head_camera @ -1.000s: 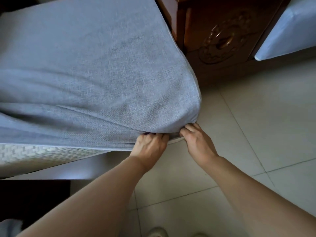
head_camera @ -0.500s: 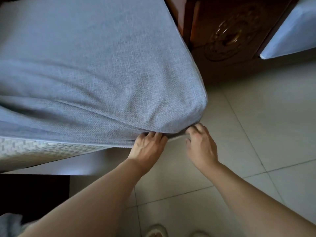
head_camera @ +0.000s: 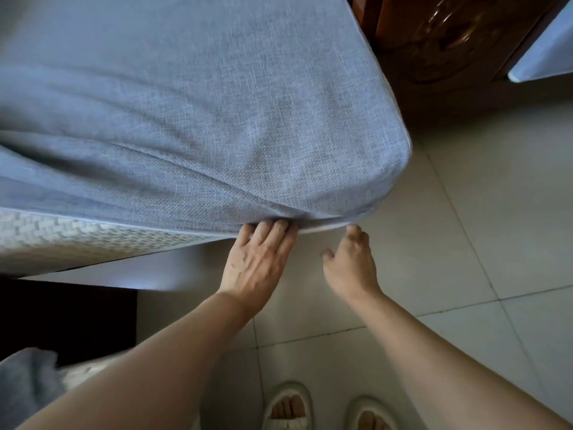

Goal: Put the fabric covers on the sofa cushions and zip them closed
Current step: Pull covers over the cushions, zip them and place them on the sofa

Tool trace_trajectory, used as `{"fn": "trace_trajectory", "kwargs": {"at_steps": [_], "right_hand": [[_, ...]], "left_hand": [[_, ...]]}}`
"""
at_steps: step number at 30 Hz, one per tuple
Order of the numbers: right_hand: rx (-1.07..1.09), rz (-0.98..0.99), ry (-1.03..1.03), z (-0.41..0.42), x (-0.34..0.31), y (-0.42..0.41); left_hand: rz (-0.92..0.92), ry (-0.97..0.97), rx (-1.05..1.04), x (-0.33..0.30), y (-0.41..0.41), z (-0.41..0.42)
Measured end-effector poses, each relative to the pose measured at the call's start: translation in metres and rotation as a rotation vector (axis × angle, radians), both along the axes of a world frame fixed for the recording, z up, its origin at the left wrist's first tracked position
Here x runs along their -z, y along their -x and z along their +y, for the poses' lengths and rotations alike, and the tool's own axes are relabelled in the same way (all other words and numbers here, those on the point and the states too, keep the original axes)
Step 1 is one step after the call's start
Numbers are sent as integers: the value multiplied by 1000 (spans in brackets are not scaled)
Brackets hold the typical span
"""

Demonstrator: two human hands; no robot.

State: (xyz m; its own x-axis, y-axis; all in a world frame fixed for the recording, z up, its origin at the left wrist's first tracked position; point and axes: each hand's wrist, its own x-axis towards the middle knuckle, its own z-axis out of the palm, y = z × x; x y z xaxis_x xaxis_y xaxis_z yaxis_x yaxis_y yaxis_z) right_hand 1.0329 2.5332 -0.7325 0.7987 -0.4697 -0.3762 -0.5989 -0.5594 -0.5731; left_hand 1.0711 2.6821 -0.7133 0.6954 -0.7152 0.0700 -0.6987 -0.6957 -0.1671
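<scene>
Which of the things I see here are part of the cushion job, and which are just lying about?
Part of the job:
grey fabric cover
woven-pattern cushion
left hand
right hand

Lying about:
carved wooden furniture
pale slippers
grey cloth at lower left
tiled floor

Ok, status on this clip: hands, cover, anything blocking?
Left hand pressing cover hem, fingers straight. Right hand off the fabric, loosely curled. Cushion part bare at left. Nothing blocking.
</scene>
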Motion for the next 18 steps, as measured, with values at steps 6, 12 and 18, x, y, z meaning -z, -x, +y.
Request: {"fn": "trace_trajectory", "kwargs": {"at_steps": [6,12,18], "right_hand": [[-131,-260,167,54,-28,-1],[-473,-485,410,82,-58,-23],[-603,-467,529,95,-59,-38]], "left_hand": [[-40,113,-111,-35,-5,32],[-164,183,-377,-72,-25,100],[-165,140,-402,-77,-52,147]]}}
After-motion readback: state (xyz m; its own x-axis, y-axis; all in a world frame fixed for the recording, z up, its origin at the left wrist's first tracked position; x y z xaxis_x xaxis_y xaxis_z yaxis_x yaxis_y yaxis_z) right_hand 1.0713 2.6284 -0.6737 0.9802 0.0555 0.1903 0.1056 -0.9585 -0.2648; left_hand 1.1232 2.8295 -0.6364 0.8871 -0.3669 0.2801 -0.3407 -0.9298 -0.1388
